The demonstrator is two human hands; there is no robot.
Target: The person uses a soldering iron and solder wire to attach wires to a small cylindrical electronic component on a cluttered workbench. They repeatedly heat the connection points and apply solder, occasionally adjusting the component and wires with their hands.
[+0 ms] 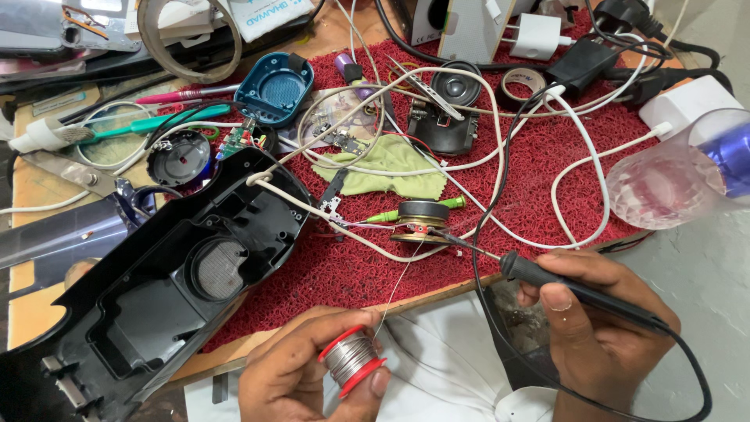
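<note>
On the tabletop (31, 312), the red mat (539, 187) carries a big black plastic shell (156, 297) at near left and tangled white cables (578, 156) farther off. At the mat's near edge sits the small round speaker (420, 221), the piece we are soldering. Our right hand (601, 328) has its grip wrapped around the soldering iron (547, 277), tip at the speaker's right edge. Our left hand (312, 375) pinches the solder spool (351, 355), wire running up to the joint. We judge it best to heat the terminal first, feed solder sparingly, and keep both hands steady.
</note>
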